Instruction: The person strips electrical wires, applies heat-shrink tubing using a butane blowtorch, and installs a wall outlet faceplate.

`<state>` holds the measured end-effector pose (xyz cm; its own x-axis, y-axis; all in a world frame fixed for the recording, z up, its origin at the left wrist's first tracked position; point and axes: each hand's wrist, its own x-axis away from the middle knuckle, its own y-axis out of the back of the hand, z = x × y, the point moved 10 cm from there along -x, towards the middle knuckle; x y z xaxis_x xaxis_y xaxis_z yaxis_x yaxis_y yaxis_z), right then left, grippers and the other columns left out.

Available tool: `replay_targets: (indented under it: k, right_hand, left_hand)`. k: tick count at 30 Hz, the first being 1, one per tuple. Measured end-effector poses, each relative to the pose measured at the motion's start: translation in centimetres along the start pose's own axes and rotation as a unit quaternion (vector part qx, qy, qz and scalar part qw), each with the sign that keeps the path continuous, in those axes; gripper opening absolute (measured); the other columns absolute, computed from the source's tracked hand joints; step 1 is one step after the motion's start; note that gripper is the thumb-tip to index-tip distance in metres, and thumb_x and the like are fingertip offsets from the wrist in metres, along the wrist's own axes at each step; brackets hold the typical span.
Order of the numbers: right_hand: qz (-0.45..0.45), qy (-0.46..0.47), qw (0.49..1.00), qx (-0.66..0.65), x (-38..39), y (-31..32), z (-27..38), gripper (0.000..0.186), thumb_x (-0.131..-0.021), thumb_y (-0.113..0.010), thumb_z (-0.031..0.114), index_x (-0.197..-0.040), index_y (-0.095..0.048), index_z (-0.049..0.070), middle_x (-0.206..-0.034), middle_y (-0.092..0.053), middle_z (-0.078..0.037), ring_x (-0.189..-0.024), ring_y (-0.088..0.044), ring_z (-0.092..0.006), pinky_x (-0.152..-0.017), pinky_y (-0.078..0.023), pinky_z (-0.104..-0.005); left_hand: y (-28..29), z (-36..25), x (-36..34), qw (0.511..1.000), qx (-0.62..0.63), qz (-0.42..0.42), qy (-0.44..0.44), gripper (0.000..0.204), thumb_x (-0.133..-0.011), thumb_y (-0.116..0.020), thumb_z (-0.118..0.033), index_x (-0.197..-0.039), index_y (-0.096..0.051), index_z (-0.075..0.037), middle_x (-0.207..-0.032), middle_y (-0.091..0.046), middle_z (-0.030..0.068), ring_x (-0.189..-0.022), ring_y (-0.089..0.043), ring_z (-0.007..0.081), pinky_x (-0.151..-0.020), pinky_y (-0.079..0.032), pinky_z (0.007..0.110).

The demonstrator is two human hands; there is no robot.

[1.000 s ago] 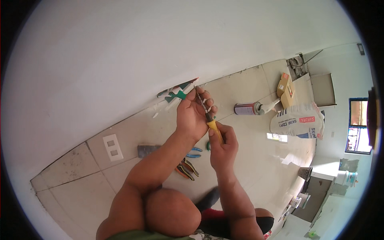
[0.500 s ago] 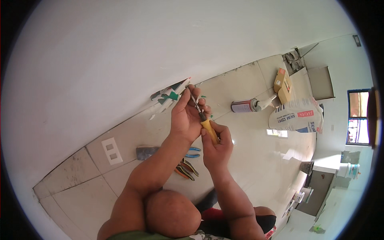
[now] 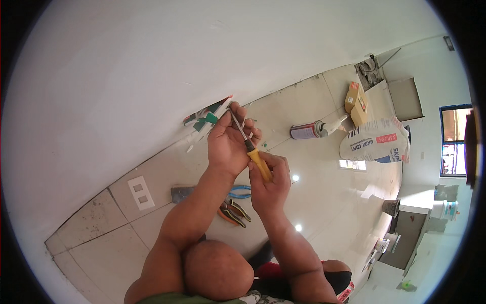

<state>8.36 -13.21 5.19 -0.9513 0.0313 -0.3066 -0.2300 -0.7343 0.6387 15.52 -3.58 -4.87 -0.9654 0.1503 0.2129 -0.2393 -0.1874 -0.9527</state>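
Right hand (image 3: pixel 271 183): grasping the yellow handle of a screwdriver (image 3: pixel 259 163), thumb on one side, fingers curled round the other, a grip seemingly chosen for control of turn and push

Left hand (image 3: pixel 226 148): palm upward, fingers half curled; shaft crossing above the palm, thumb and forefinger close about the tip, apparently to steady it; whether they pinch anything small, cannot tell

Screwdriver: between both hands, slanting up and leftward to the wall opening; handle smooth, plastic by its look, dark collar, slim metal shaft

Opening (image 3: pixel 191 119): low in the wall, long, dark inside, reddish at its upper end; a white strip (image 3: pixel 223 107), straight and stiff-looking, and a green piece (image 3: pixel 204 121), flat and angular, stand at it

Wall (image 3: pixel 142 86): pale, smooth, lightly marked

Floor (image 3: pixel 106 245): large beige tiles, dark joints, white scraps below the opening

Blue pliers (image 3: pixel 240 188) and dark pliers (image 3: pixel 238 209), the latter with orange-edged grips: beside the left forearm, presumably laid there for easy reach

Grey blade (image 3: pixel 179 194): flat, partly behind that forearm

Plate (image 3: pixel 140 193): white, rectangular, two windows, lying flat, out of the way

Can (image 3: pixel 306 131): cylindrical, on its side

Carton (image 3: pixel 357 106): brown board, boxy

Bag (image 3: pixel 372 147): white, slack, creased
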Motion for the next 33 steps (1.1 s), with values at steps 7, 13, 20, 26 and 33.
replay_targets:
  k: [7,13,20,26,33]
  right_hand:
    - [0.052,-0.128,0.985,-0.100,-0.2,-1.1,-3.2,0.018,-0.093,-0.069,0.010,-0.106,-0.061,0.000,-0.085,-0.063,-0.006,-0.067,-0.057,-0.0141,-0.064,-0.049,-0.0286]
    - [0.132,-0.392,0.836,-0.360,2.7,-4.5,-6.3,0.016,-0.096,-0.066,0.012,-0.104,-0.060,0.001,-0.078,-0.061,-0.005,-0.060,-0.050,-0.0053,-0.054,-0.039,-0.0211]
    - [0.035,-0.169,0.969,-0.175,1.4,-1.9,-3.3,0.019,-0.096,-0.066,0.011,-0.108,-0.060,-0.001,-0.084,-0.063,-0.006,-0.064,-0.052,-0.0076,-0.058,-0.042,-0.0228]
    - [0.151,-0.380,0.844,-0.347,2.0,-3.2,-6.4,0.018,-0.098,-0.061,0.010,-0.113,-0.061,0.000,-0.078,-0.063,-0.007,-0.055,-0.052,-0.0080,-0.050,-0.042,-0.0222]
    - [0.044,-0.039,0.998,-0.031,0.0,-1.0,-1.4,0.022,-0.090,-0.070,0.006,-0.110,-0.062,0.002,-0.101,-0.063,-0.007,-0.085,-0.059,-0.0121,-0.077,-0.050,-0.0315]
  left_hand:
    - [0.1,-1.1,0.7,0.997,-0.032,-0.056,-0.041,0.021,-0.096,-0.064,-0.016,-0.117,-0.063,-0.013,-0.099,-0.068,-0.0021,-0.085,-0.061,0.0141,-0.076,-0.050,0.035]
    - [-0.1,-1.1,0.2,0.997,-0.048,-0.053,-0.032,0.013,-0.097,-0.063,-0.016,-0.109,-0.064,-0.014,-0.094,-0.067,-0.0022,-0.083,-0.061,0.0122,-0.073,-0.050,0.033]
    - [-0.1,-0.6,0.0,0.999,-0.031,-0.034,-0.012,0.011,-0.099,-0.059,-0.021,-0.106,-0.065,-0.016,-0.091,-0.068,-0.0029,-0.085,-0.063,0.0159,-0.078,-0.051,0.036]
    - [0.1,0.2,-0.4,1.000,-0.022,0.006,0.010,0.011,-0.099,-0.059,-0.023,-0.106,-0.065,-0.018,-0.093,-0.067,-0.0019,-0.090,-0.061,0.0184,-0.084,-0.048,0.040]
    - [-2.1,-0.2,-0.5,0.984,0.036,0.163,0.063,0.017,-0.103,-0.051,-0.021,-0.111,-0.061,-0.010,-0.080,-0.061,0.0016,-0.066,-0.047,0.0128,-0.068,-0.040,0.031]
